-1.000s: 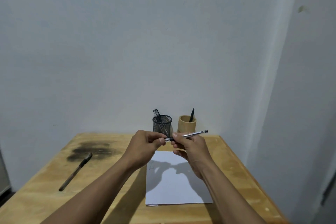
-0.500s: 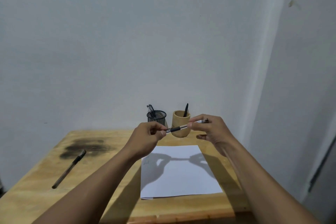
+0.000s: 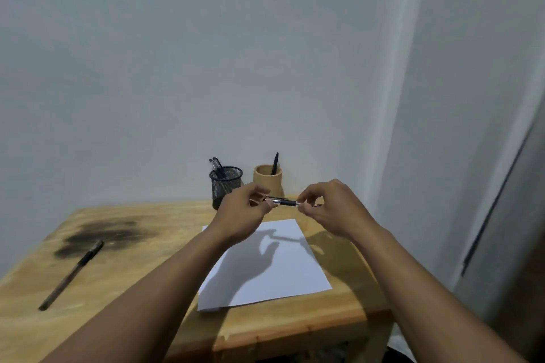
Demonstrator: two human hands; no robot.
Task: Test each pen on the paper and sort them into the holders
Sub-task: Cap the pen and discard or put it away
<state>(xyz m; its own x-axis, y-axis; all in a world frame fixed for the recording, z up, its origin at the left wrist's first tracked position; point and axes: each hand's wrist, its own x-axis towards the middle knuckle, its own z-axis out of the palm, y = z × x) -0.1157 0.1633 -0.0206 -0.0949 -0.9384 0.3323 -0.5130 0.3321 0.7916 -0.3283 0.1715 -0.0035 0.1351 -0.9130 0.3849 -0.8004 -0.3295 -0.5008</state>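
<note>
Both hands are up at mid-frame over the white paper (image 3: 267,262), pinching one pen (image 3: 284,202) level between them: left hand (image 3: 243,214) on the silvery end, right hand (image 3: 330,208) on the other. Mesh holder (image 3: 226,186) and wooden holder (image 3: 267,181) sit just behind. Another pen (image 3: 70,274) lies lower left on the table (image 3: 132,268).

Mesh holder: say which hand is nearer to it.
Left. The left hand is just in front of the mesh holder; the right hand is farther right, past the wooden holder.
</note>
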